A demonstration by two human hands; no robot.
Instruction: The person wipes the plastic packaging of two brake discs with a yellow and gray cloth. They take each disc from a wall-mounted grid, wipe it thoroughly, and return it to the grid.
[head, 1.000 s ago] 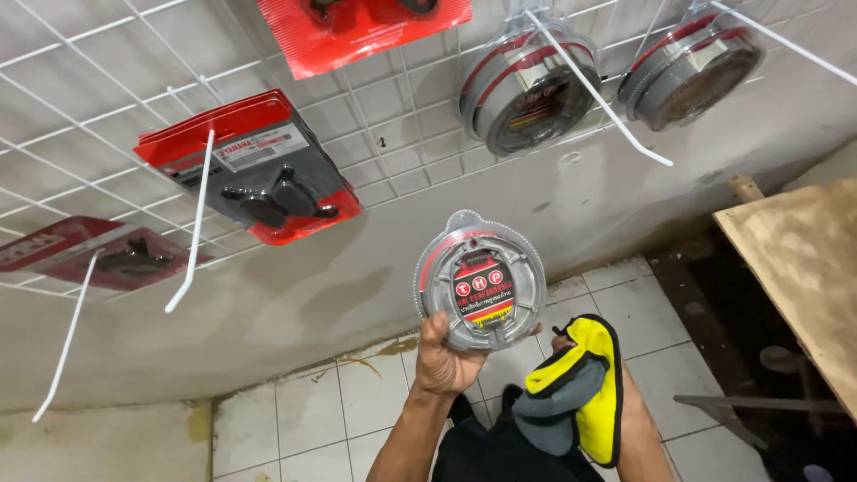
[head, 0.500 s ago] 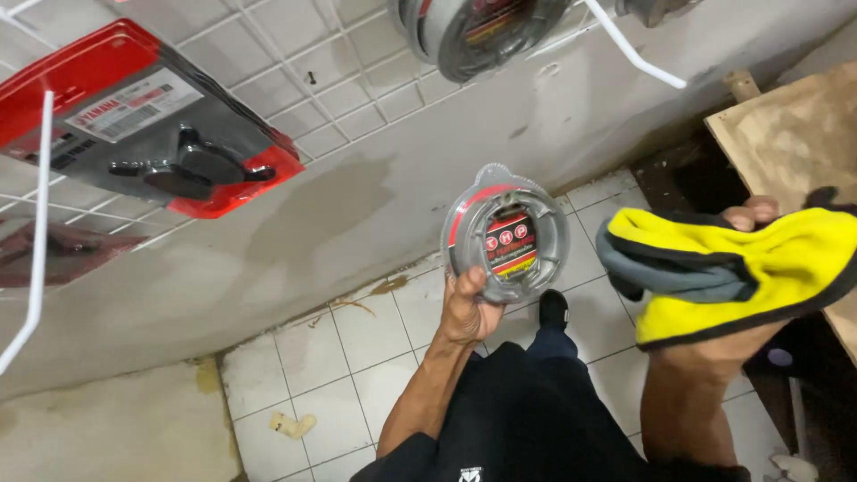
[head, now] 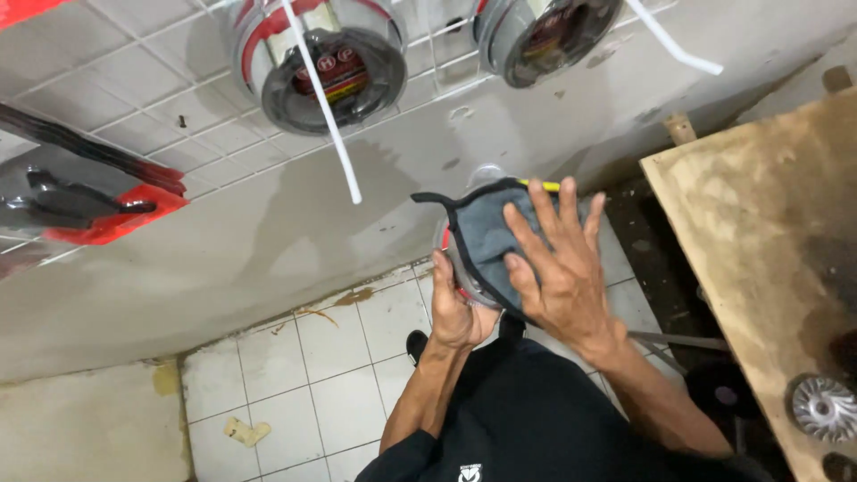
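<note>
left hand [head: 457, 314] fingers grip round clear spool pack [head: 457, 281] from below, held over tiled floor [head: 303, 384]. right hand [head: 558, 268], fingers spread, presses grey-yellow cloth [head: 486, 236] flat on pack.

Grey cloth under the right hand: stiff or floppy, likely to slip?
Grey cloth probably floppy: it drapes over the round clear pack. Likely light. The right hand presses flat, so it may slide on the plastic.

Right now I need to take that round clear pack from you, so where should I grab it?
Take the round clear pack by its upper rim, coming from above. The left hand grips its lower edge, and the right hand presses the grey cloth flat over its face, so only the top seems free.
</note>
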